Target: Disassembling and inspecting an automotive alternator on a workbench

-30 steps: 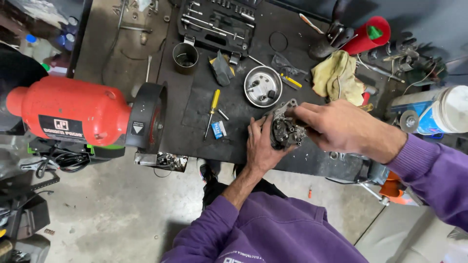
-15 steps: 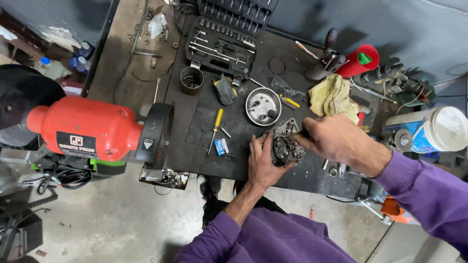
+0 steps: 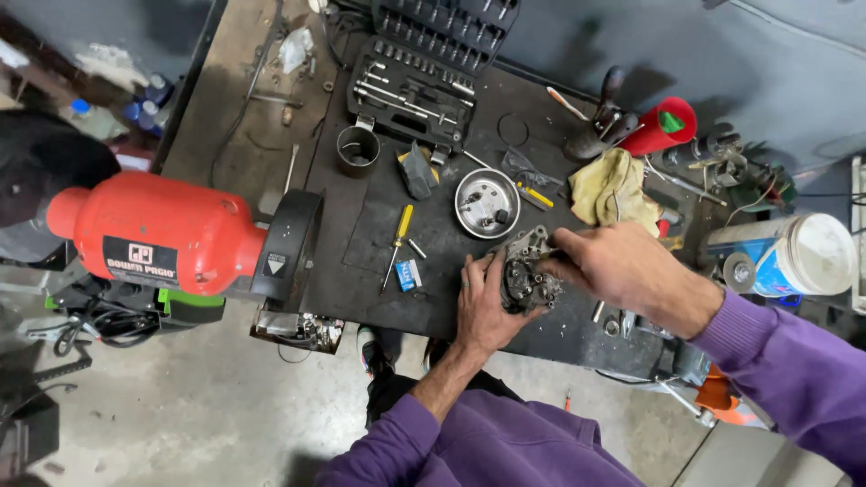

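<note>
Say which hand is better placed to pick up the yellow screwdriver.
Probably left. The left hand cradles the metal part from the near side, closer to the screwdriver at its left. The right hand grips the part's far side and would have to cross over.

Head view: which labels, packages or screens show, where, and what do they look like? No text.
Black rectangular label with white marks: on the red bench grinder's side, at left.
Small white label: on the grinder's black wheel guard.
Small blue-and-white packet: flat on the black bench mat, left of the left hand.
White tub with blue label: on its side, at right.
No screens.
</note>
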